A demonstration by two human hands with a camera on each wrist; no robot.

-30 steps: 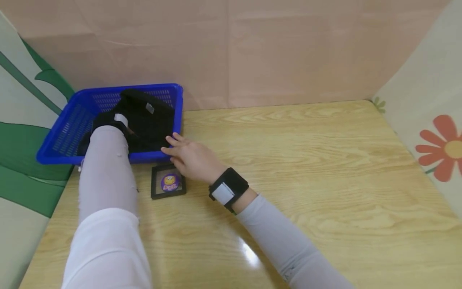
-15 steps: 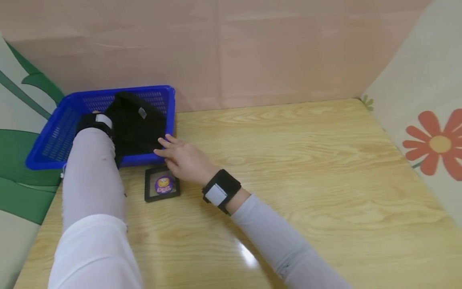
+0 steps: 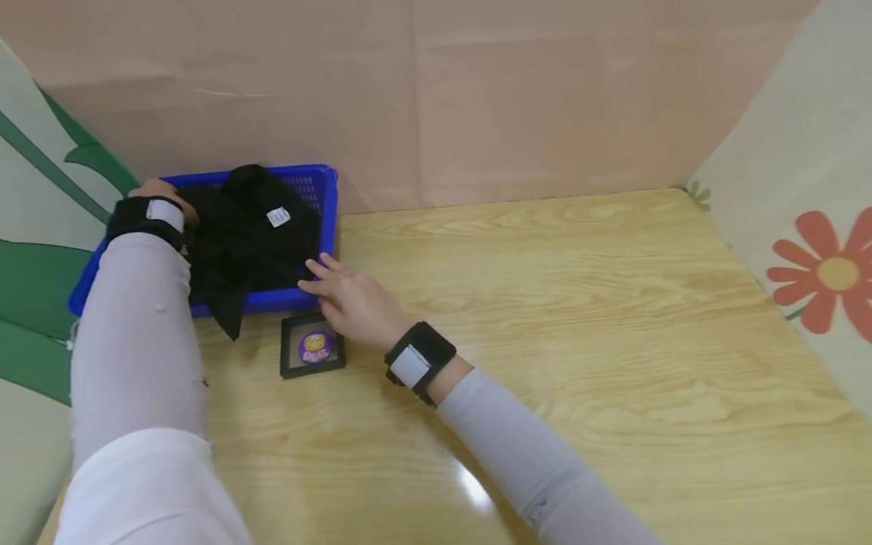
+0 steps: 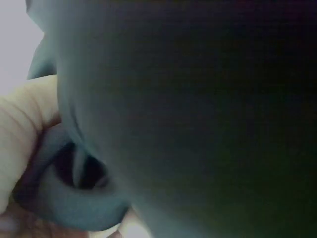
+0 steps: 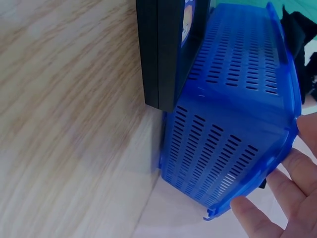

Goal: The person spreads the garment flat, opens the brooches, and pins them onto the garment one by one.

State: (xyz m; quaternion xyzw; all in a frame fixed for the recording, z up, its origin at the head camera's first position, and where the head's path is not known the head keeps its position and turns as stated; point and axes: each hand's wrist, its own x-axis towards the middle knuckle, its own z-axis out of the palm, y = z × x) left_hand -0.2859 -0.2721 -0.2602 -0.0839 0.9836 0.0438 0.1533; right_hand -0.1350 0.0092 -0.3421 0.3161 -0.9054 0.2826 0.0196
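Observation:
A black cloth garment [image 3: 235,231] with a small white label lies bunched in the blue plastic basket [image 3: 328,216], and one pointed corner hangs over the front rim. At the basket's left end my left hand [image 3: 163,198] grips the garment. Dark fabric [image 4: 173,109] fills most of the left wrist view, with a fold of it between thumb and fingers. My right hand [image 3: 357,303] rests its fingertips on the basket's front right corner, fingers fairly straight. In the right wrist view, the fingertips [image 5: 250,213] touch the basket's rim from outside.
A small black display frame [image 3: 289,363] with a round purple cartoon badge [image 3: 316,347] stands on the wooden table [image 3: 545,341] just before the basket, near my right hand. A pinkish sheet [image 3: 511,98] hangs behind. Printed panels flank both sides.
My left hand has moved left and up out of the basket, pulling the garment leftward. The garment spreads wider, and its corner drops over the front rim. My right hand stays at the basket corner.

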